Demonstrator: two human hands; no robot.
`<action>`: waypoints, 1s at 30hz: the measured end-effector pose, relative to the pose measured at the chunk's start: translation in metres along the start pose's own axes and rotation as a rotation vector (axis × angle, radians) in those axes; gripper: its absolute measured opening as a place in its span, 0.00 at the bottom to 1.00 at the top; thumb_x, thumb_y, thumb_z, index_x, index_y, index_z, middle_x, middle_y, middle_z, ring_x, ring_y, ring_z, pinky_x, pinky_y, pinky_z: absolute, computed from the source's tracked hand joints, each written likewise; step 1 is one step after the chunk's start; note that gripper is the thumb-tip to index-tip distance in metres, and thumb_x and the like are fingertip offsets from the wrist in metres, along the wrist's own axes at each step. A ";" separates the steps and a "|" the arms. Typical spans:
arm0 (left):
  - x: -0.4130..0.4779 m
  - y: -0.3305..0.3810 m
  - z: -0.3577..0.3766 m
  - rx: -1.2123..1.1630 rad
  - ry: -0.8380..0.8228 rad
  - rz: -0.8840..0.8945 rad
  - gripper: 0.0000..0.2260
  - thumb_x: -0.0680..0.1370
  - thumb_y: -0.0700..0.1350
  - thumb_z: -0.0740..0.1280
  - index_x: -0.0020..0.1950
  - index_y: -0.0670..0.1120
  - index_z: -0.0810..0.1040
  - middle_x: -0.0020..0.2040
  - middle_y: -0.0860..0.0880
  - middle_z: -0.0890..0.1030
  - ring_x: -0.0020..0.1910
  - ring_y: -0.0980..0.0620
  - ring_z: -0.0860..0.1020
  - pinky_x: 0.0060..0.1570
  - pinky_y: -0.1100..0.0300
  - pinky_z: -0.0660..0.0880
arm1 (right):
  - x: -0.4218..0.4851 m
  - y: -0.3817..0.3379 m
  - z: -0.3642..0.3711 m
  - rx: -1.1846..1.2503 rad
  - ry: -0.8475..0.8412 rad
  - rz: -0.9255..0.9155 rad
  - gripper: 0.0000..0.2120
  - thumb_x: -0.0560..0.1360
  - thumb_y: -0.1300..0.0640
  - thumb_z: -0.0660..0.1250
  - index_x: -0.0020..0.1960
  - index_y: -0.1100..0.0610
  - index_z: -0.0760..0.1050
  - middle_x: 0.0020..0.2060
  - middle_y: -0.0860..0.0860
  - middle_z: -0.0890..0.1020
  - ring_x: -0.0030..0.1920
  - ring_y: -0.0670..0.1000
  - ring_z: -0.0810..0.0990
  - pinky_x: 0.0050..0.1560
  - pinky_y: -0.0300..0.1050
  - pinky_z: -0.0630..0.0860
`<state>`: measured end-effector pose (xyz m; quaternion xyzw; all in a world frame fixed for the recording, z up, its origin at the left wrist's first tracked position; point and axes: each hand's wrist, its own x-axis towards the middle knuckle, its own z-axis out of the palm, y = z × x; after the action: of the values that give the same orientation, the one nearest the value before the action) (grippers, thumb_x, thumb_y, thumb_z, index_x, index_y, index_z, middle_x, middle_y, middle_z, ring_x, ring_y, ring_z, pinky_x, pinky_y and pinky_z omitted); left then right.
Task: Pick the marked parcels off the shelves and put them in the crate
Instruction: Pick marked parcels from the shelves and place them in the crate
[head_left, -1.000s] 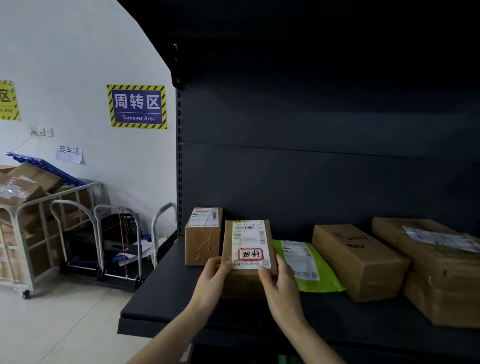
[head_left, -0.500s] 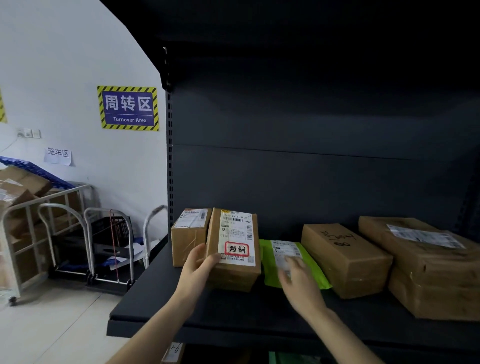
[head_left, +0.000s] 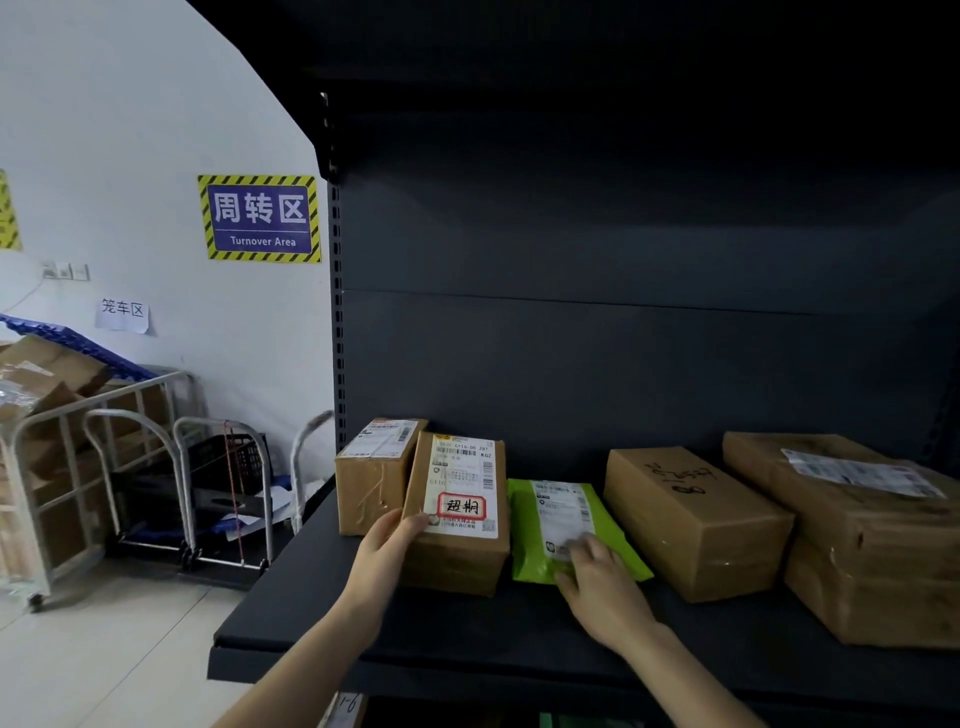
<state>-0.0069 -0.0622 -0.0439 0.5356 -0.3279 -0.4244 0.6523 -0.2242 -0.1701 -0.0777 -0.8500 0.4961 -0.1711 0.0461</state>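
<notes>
Over the shelf (head_left: 467, 639) lip, nearest me, both forearms reach in, and the left hand (head_left: 387, 540) is the one on the job: its thumb curls over the near left corner of the marked box (head_left: 460, 519), pressing the label (head_left: 462, 478) just beside the red stamp (head_left: 461, 505), with the fingers hidden round the left side, so I read that as a firm hold. The right hand (head_left: 597, 582) lies further right on the near end of the green bag (head_left: 561, 525), blurred; whether it pinches the bag or only rests there I cannot tell. From the left grip the box runs away and slightly right, long axis near to far, stamp end toward me, barcode end toward the back panel (head_left: 623, 389), label face tipped up. It stands on the shelf between the bag and a small box (head_left: 371, 475), its far left edge against or just in front of that box. I judge the pull should come straight back toward me, along that axis
</notes>
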 end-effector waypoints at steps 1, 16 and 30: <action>0.002 -0.001 0.000 0.002 0.008 -0.009 0.20 0.76 0.50 0.67 0.66 0.48 0.70 0.59 0.47 0.75 0.61 0.46 0.73 0.67 0.45 0.67 | -0.003 0.000 0.002 0.006 -0.002 -0.008 0.22 0.80 0.49 0.55 0.72 0.55 0.61 0.69 0.50 0.63 0.68 0.51 0.63 0.68 0.41 0.61; 0.017 -0.005 -0.001 -0.008 0.032 -0.085 0.06 0.74 0.50 0.68 0.49 0.53 0.77 0.57 0.47 0.78 0.61 0.45 0.73 0.69 0.45 0.65 | 0.057 0.016 -0.014 0.158 -0.009 0.319 0.20 0.80 0.47 0.54 0.66 0.58 0.65 0.58 0.58 0.72 0.58 0.56 0.72 0.55 0.48 0.72; -0.001 0.000 0.007 -0.031 0.081 -0.024 0.01 0.77 0.47 0.65 0.47 0.51 0.76 0.51 0.47 0.78 0.56 0.46 0.75 0.64 0.47 0.68 | 0.009 0.008 -0.030 0.476 0.427 0.172 0.11 0.77 0.66 0.61 0.59 0.63 0.74 0.50 0.55 0.78 0.50 0.51 0.76 0.49 0.39 0.69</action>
<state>-0.0135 -0.0645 -0.0424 0.5460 -0.2882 -0.4154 0.6680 -0.2371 -0.1796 -0.0496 -0.7153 0.5104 -0.4522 0.1527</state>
